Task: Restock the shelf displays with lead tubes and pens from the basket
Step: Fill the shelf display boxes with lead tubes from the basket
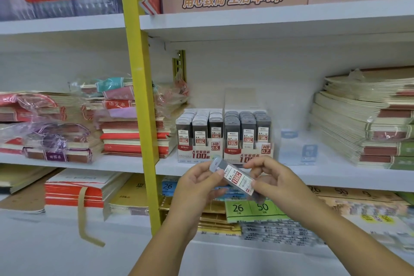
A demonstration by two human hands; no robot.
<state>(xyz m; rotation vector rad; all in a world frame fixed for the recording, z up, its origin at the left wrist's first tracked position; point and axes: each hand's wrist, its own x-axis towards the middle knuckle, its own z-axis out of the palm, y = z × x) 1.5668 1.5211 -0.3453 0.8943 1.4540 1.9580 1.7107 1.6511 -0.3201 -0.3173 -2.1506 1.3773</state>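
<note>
Lead tube (237,180) marked 0.7 held slantwise between my 2 hands, in front of middle shelf (336,177). My left hand (197,186) pinches cap end; my right hand (272,180) grips lower end. 0.5 display box (200,135) and 0.7 display box (247,135) look nearly full. Clear tray (298,148) beside them appears empty. Basket out of sight; remaining stock unknown. Likely next: tube into 0.7 box.
</note>
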